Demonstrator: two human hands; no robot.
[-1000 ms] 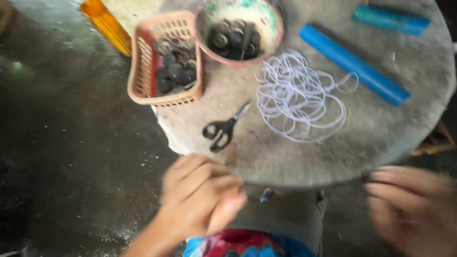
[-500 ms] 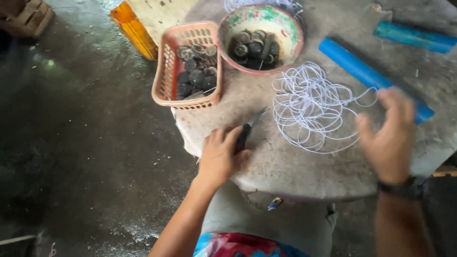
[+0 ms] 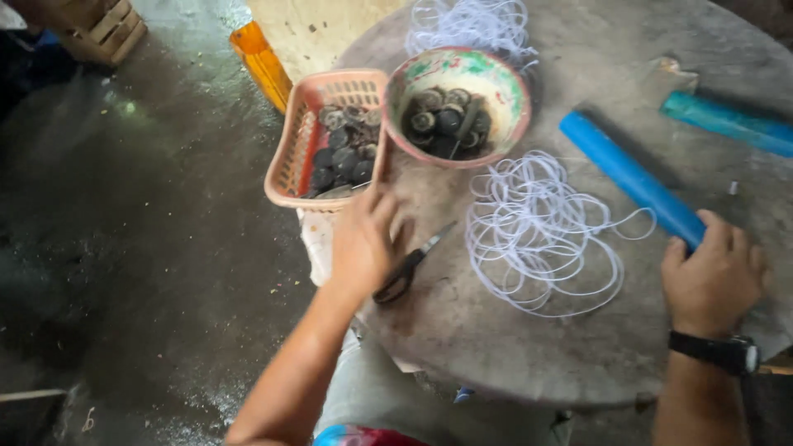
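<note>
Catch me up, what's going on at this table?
A person sits at a round grey table. Their left hand rests on the black-handled scissors; their right hand, with a wristwatch, grips the near end of a blue tube. A loose pile of white cord loops lies between the hands. Behind it, a pink basket and a painted bowl hold dark round parts. A second blue tube lies farther back.

The left hand (image 3: pixel 363 248) covers part of the scissors (image 3: pixel 410 266), hiding their handles. The second blue tube (image 3: pixel 727 121) and the counter (image 3: pixel 496 347) run off the right edge. The dark round pieces in the bowl (image 3: pixel 457 106) are too blurred to identify.
</note>
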